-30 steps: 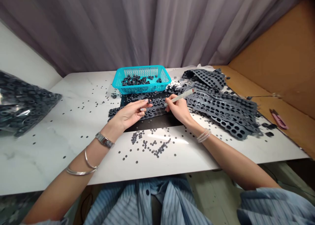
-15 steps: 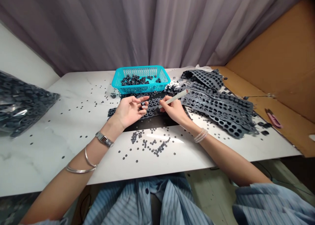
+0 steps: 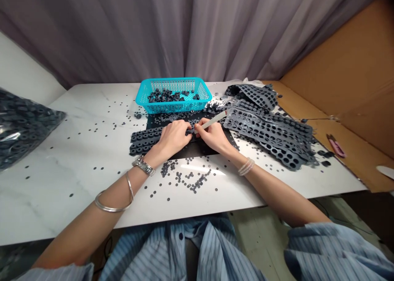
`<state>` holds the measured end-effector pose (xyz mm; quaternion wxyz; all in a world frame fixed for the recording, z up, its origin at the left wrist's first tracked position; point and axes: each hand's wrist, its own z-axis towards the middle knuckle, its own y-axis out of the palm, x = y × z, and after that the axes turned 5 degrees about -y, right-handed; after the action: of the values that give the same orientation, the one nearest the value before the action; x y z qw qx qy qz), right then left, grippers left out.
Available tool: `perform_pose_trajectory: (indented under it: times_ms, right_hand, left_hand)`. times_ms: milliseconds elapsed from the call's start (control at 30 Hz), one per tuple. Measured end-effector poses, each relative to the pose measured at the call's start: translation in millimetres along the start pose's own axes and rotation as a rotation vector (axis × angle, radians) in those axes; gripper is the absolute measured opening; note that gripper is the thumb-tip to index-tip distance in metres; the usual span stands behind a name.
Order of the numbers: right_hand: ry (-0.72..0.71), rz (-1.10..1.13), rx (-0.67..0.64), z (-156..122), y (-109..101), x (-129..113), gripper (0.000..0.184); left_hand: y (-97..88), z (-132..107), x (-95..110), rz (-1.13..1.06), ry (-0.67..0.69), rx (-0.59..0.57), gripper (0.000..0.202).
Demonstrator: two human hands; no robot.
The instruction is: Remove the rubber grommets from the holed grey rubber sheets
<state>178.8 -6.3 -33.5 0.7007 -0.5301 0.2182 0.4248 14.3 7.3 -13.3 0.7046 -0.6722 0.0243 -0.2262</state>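
Note:
My right hand (image 3: 213,136) grips a white, pen-like stick (image 3: 215,119), with its lower end at a dark grey moulded rubber sheet (image 3: 144,138). Rows of raised round parts with holes cover this sheet, which lies on a black mat (image 3: 203,149). My left hand (image 3: 175,138) is palm down over the sheet, its fingers curled close to the stick's lower end. What those fingertips hold is hidden. Behind the hands stands a turquoise basket (image 3: 172,108) with a number of loose dark rubber parts (image 3: 164,95) inside.
Punched-out rubber sheets (image 3: 271,129) are piled at the right. Small dark discs (image 3: 198,184) are scattered over the white table (image 3: 101,207). A clear bag of dark parts (image 3: 27,125) sits at the left. Pink-handled snips (image 3: 336,145) lie on the cardboard (image 3: 353,162).
My left hand has turned from palm up to palm down and moved right onto the sheet, uncovering its left part. The right hand still holds the stick, slightly lower left.

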Motion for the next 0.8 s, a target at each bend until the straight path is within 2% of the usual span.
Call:
perform_pose_trajectory:
  times_ms: [200,300,367,433,567,633,733,800]
  right_hand:
    - [-0.058,-0.083,-0.038,3.5,2.1,-3.9,0.020]
    - [-0.072,-0.130,-0.038,3.7,3.5,-5.3,0.020]
    - [-0.064,-0.137,-0.042,3.3,3.9,-5.3,0.019]
    - [-0.044,-0.115,-0.047,2.8,3.5,-4.4,0.019]
    - [0.045,0.022,-0.007,2.6,1.0,-2.0,0.021]
    - [0.083,0.105,0.049,3.0,-1.2,-1.2,0.023]
    - [0.114,0.159,0.129,3.4,-5.8,-0.8,0.025]
    - [0.133,0.142,0.153,2.9,-9.1,-0.9,0.025]
  left_hand:
    - [3.9,-0.9,2.5,0.004,-0.009,0.001,0.022]
    - [6.0,0.4,0.7,-0.152,0.011,0.028,0.014]
    - [2.5,0.2,-2.0,-0.334,0.014,0.019,0.011]
    - [-5.4,-2.1,-6.1,-0.585,-0.042,-0.001,0.009]
    - [-23.0,-8.8,-18.3,-1.281,-0.305,-0.034,0.010]
    - [-26.0,-9.8,-24.4,-1.548,-0.420,-0.104,0.010]
    - [-23.2,-8.2,-29.6,-1.754,-0.538,-0.228,0.008]
    - [-20.8,-7.5,-29.0,-1.832,-0.567,-0.270,0.009]
